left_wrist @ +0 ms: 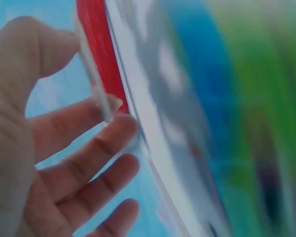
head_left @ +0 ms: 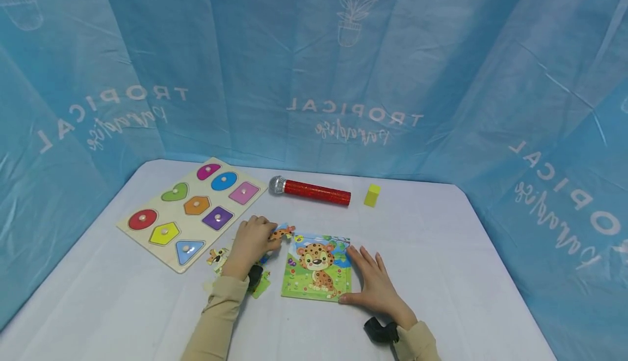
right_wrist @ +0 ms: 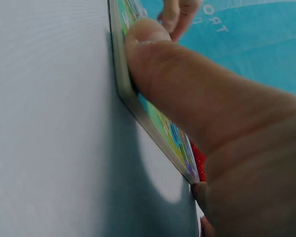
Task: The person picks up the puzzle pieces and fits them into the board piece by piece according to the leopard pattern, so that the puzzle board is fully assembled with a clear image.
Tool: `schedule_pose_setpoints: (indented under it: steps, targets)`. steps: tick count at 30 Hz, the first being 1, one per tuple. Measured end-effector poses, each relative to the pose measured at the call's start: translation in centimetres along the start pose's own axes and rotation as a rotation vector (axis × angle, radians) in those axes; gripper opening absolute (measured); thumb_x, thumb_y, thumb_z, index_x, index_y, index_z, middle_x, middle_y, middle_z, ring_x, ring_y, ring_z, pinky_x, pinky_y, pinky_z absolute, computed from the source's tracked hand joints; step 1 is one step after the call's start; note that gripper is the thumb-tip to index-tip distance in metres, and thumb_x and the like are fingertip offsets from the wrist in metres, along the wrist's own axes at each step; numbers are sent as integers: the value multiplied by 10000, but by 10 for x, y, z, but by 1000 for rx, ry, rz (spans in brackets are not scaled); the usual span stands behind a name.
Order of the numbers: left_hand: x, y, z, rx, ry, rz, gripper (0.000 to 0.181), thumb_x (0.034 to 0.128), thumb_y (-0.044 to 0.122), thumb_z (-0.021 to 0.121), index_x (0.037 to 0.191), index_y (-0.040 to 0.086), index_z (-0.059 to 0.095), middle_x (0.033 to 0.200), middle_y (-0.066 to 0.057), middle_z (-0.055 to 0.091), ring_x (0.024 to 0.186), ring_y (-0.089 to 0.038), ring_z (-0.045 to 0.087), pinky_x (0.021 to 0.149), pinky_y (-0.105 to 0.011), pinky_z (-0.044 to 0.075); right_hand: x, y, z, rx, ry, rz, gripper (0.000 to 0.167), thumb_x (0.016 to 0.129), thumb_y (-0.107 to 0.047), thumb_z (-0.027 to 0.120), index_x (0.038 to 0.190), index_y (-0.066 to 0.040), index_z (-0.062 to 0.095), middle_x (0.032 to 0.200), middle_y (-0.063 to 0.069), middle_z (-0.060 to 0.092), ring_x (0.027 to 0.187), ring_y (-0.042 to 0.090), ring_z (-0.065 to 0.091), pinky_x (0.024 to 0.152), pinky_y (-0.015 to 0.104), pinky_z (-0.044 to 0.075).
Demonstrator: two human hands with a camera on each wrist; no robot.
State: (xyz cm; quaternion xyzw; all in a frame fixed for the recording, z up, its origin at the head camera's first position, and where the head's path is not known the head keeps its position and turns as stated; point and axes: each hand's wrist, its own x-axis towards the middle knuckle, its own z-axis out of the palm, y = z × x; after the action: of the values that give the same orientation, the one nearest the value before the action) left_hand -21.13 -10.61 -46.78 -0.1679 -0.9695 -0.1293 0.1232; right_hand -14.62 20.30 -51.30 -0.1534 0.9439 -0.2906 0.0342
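In the head view, a jigsaw board point(head_left: 291, 284) with a spotted cub picture lies flat on the table. My left hand point(head_left: 249, 242) is over loose jigsaw pieces left of the board, pinching a spotted jigsaw piece point(head_left: 281, 233). The left wrist view shows that piece point(left_wrist: 91, 69) edge-on between thumb and index finger, the other fingers loosely bent. My right hand point(head_left: 374, 283) lies along the board's right side, its fingers extended. Its thumb point(right_wrist: 153, 64) rests on the near corner in the right wrist view, and a fingertip touches the edge farther along.
Several loose jigsaw pieces point(head_left: 261, 284) lie beneath and around the left forearm. A wooden shape puzzle point(head_left: 183, 224) with knobbed pieces sits at the left. Behind the board are a red microphone point(head_left: 316, 191) and a yellow block point(head_left: 372, 196). Blue curtains point(head_left: 314, 66) surround the white table.
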Motion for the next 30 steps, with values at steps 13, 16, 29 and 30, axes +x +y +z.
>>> schedule_pose_setpoints:
  steps: [13, 16, 29, 30]
  targets:
    - [12, 61, 15, 58, -34, 251, 270, 814, 340, 763, 1003, 149, 738, 1030, -58, 669, 957, -238, 586, 846, -417, 484, 0, 2, 0, 0, -9, -11, 1101, 625, -524, 851, 1516, -144, 327, 1580, 88, 317, 1486, 353, 196, 1184, 586, 10]
    - [16, 64, 17, 90, -58, 270, 183, 813, 328, 764, 909, 176, 729, 997, -41, 665, 909, -216, 570, 814, -397, 470, 0, 2, 0, 6, -10, -12, 1100, 625, -522, 851, 1516, -142, 328, 1580, 84, 317, 1486, 352, 196, 1184, 586, 8]
    - [19, 73, 20, 142, -53, 295, 179, 793, 298, 768, 924, 181, 732, 937, -22, 671, 829, -189, 571, 769, -379, 475, -1, 1, -1, 4, -10, -12, 1096, 633, -534, 842, 1520, -156, 320, 1582, 86, 311, 1488, 349, 193, 1187, 579, 9]
    - [17, 74, 20, 144, -56, 290, 212, 802, 316, 760, 961, 178, 732, 957, -24, 674, 850, -192, 584, 781, -384, 482, -1, 1, -2, 4, -10, -12, 1094, 633, -535, 842, 1518, -156, 323, 1581, 87, 314, 1487, 351, 193, 1187, 581, 9]
